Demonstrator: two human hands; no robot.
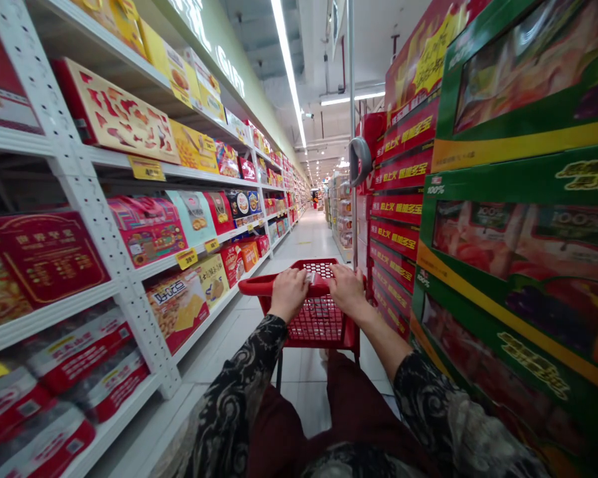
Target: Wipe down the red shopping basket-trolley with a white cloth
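A red plastic shopping cart (323, 325) with a mesh basket stands right in front of my legs. My left hand (288, 292) is wrapped over the cart's handle, a little left of its middle. On the right part of the same handle rests my right hand (347, 289), its fingers curled round it. Between the two hands a short stretch of the red handle (319, 288) shows. Through the mesh I cannot make out what, if anything, lies in the basket.
White shelves (129, 318) with gift boxes and yellow price tags line the left side. On the right, close to my arm, rise stacked red cartons (401, 206) and green juice boxes (518, 232). A metal pole (352, 219) stands beside them. The tiled aisle (303, 239) runs straight ahead.
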